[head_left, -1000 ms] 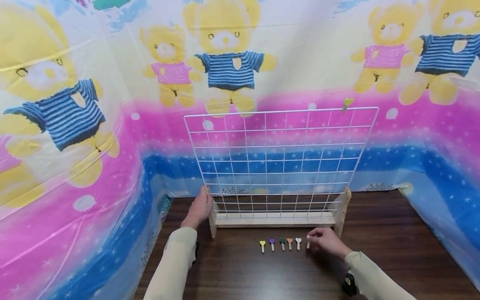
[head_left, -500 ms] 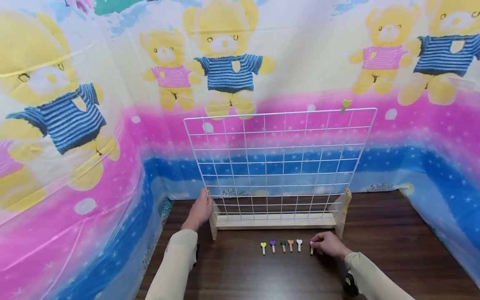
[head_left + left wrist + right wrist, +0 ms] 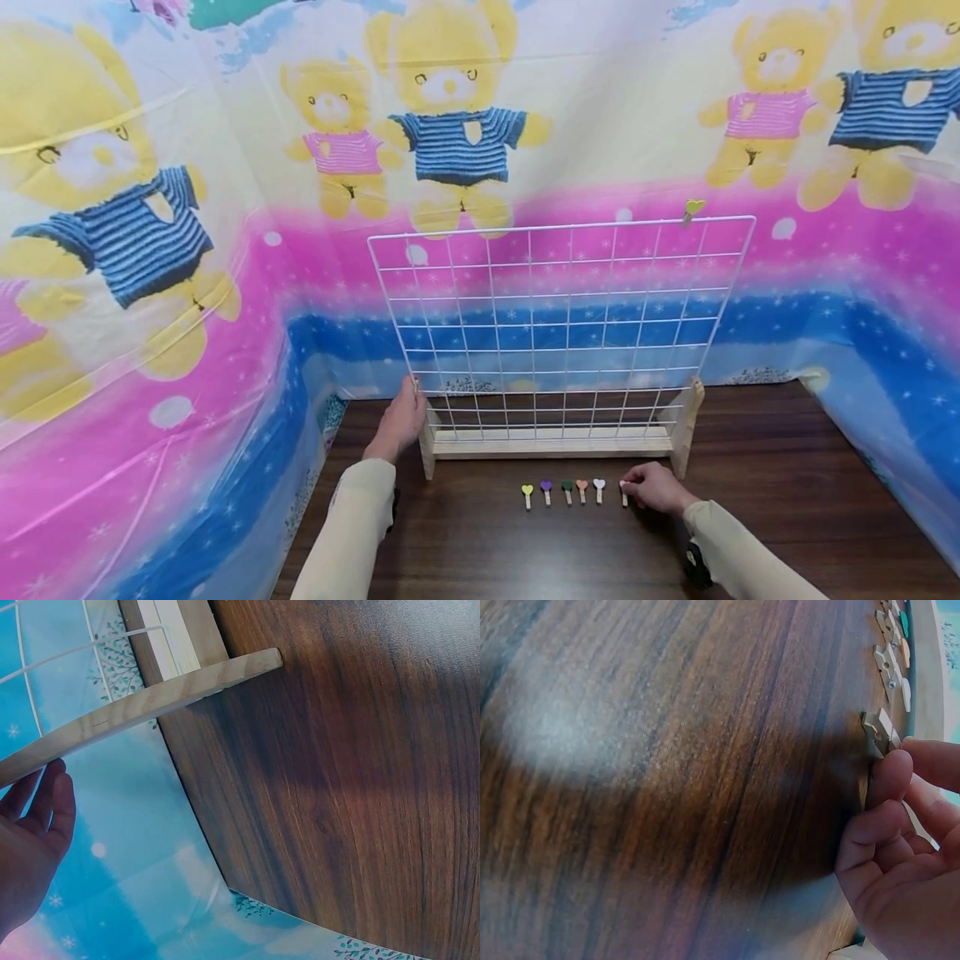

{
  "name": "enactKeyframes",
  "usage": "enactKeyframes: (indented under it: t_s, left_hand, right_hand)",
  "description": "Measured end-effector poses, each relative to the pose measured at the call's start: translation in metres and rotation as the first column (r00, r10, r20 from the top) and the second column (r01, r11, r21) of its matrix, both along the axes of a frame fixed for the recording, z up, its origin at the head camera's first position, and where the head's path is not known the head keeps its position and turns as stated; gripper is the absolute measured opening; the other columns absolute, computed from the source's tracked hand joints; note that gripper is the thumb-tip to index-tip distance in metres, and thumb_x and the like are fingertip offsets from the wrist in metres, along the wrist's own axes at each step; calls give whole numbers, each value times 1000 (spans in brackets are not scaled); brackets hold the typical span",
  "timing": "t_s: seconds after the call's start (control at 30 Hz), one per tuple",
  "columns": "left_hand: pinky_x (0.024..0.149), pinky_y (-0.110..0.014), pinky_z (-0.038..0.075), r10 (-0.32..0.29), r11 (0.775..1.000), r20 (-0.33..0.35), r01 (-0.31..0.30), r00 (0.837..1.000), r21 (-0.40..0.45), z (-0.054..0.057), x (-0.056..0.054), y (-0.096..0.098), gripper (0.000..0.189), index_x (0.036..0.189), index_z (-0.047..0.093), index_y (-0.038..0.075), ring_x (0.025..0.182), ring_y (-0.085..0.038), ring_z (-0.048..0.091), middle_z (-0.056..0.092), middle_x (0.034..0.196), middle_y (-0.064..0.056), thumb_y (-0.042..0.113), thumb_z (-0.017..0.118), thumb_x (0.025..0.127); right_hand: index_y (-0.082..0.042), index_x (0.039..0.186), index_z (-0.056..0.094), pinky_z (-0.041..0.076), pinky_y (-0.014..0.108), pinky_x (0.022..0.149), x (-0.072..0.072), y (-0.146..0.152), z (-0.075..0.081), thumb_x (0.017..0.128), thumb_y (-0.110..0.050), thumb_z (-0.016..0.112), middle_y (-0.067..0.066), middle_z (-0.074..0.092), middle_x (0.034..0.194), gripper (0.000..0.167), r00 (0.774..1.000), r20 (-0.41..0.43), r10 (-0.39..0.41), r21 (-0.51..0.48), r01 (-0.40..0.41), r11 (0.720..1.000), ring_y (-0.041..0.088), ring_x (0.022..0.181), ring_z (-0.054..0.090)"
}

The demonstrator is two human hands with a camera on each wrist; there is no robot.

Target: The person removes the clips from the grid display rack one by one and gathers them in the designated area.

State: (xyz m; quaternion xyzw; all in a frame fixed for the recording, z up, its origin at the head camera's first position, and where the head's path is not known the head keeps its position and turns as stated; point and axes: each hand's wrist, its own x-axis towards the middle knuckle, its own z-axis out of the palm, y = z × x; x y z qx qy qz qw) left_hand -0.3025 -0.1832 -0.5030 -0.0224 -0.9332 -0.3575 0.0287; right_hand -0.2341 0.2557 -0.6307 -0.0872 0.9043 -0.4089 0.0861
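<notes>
My right hand (image 3: 654, 487) pinches a small wooden clothespin (image 3: 624, 500) between thumb and finger at the tabletop. The fingers cover most of its top; its wooden legs (image 3: 880, 729) show in the right wrist view. To its left lies a row of heart-topped clothespins: yellow (image 3: 527, 493), purple (image 3: 547, 490), green (image 3: 567, 490), orange (image 3: 582, 490) and white (image 3: 599, 488). At the left, my left hand (image 3: 401, 421) touches the wooden upright (image 3: 142, 705) of the white wire grid (image 3: 551, 333), its fingertips against the outer side. Another yellow heart clothespin (image 3: 694, 207) is clipped to the grid's top bar.
The grid stands upright in a wooden base (image 3: 551, 450) on the dark wood table (image 3: 510, 558). A printed bear curtain (image 3: 600, 125) hangs behind and along both sides. The right wooden upright (image 3: 684, 425) stands just behind my right hand.
The pinched clothespin has shifted slightly right and toward me, widening its gap from the white one. My left hand has stayed at the upright.
</notes>
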Motion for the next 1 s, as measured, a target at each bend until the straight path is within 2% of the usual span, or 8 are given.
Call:
enactKeyframes:
  t_s: [0.43, 0.77, 0.9, 1.0]
  left_hand:
    - [57, -35, 37, 10, 1000, -7, -10, 1000, -3, -1, 0, 0, 16, 113, 36, 10, 60, -23, 44, 42, 78, -8, 22, 31, 103]
    - [57, -34, 38, 6, 1000, -6, -6, 1000, 5, -1, 0, 0, 16, 112, 37, 9, 62, -23, 45, 44, 80, -8, 21, 33, 103]
    - [56, -34, 38, 1, 1000, 3, -1, 1000, 13, -2, -1, 0, 18, 115, 37, 9, 61, -22, 45, 45, 81, -9, 22, 31, 103]
    - [56, -34, 38, 5, 1000, 7, -5, 1000, 9, -1, -2, -1, 19, 115, 37, 9, 61, -22, 45, 45, 81, -9, 23, 30, 103]
  right_hand:
    - [-4, 85, 67, 42, 29, 50, 1, -4, -2, 88, -6, 64, -1, 56, 64, 4, 1000, -17, -11, 37, 12, 999, 13, 51, 51]
    - [-5, 91, 68, 44, 31, 51, 0, -2, -4, 87, -7, 66, 0, 60, 72, 5, 997, 6, -78, 13, 77, 997, 16, 54, 53]
    - [-4, 94, 68, 44, 31, 53, 2, 1, 4, 87, -6, 65, 2, 60, 75, 8, 996, 9, -91, 17, 90, 996, 16, 58, 54]
    - [-2, 100, 67, 46, 32, 55, 4, 4, 17, 89, -6, 63, 3, 61, 79, 13, 997, 8, -78, 5, 78, 997, 17, 63, 56]
